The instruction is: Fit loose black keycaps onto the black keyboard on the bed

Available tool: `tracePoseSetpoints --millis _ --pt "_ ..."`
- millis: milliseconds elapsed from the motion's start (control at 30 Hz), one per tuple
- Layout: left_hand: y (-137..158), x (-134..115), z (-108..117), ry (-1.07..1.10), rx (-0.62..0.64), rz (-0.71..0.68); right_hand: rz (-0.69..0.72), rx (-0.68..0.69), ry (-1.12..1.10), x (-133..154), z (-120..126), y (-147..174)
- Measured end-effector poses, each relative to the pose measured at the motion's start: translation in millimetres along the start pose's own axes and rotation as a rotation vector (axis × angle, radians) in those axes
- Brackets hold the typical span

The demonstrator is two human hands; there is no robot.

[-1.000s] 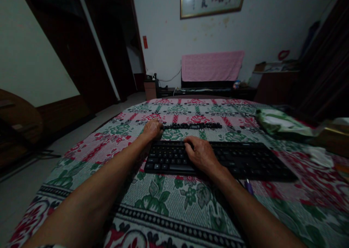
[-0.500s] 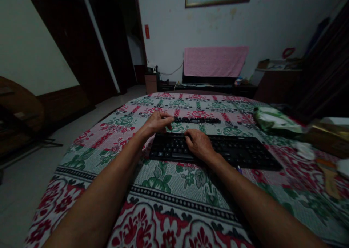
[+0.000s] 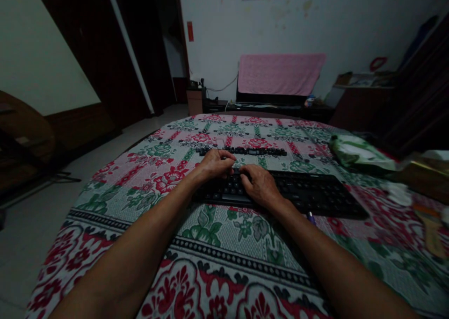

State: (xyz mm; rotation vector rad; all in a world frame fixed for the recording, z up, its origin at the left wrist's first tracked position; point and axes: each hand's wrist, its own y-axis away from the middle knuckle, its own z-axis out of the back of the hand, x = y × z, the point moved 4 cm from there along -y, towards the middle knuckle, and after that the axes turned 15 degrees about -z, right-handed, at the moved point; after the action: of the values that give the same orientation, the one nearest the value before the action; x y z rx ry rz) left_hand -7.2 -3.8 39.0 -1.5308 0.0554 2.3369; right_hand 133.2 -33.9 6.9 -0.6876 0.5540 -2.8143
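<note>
A black keyboard (image 3: 312, 195) lies across the tablecloth in front of me. My left hand (image 3: 216, 163) is over its upper left part, thumb and fingers pinched together. A faint thin wire-like piece (image 3: 222, 144) sticks up from those fingers; the rest of it is hidden. My right hand (image 3: 258, 184) rests on the middle of the keyboard, fingers curled at its far edge and covering several keys. Beyond the keyboard runs a row of small loose black keycaps (image 3: 257, 151), partly behind my left hand.
A patterned cloth (image 3: 210, 242) covers the table. On the right are a green-and-white plastic pack (image 3: 361, 154), a crumpled white tissue (image 3: 399, 193), a wooden-handled brush (image 3: 433, 232) and a box (image 3: 426, 171). A purple-tipped object (image 3: 311, 217) lies by my right forearm.
My left hand has moved right and toward me, from the left end of the keycap row to above the keyboard, closer to my right hand. My right hand stays on the keyboard.
</note>
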Motion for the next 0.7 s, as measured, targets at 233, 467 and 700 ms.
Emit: tracePoseSetpoints --millis 233,467,700 --pt "-4 11 -8 -0.059 0.006 -0.025 -0.004 -0.001 0.012 0 0 1" --pt "-10 24 -15 -0.167 -0.060 -0.010 -0.004 -0.007 0.008 0 -1 1" --pt "-5 14 -10 -0.409 -0.035 -0.042 -0.010 -0.005 0.012 -2 -2 1"
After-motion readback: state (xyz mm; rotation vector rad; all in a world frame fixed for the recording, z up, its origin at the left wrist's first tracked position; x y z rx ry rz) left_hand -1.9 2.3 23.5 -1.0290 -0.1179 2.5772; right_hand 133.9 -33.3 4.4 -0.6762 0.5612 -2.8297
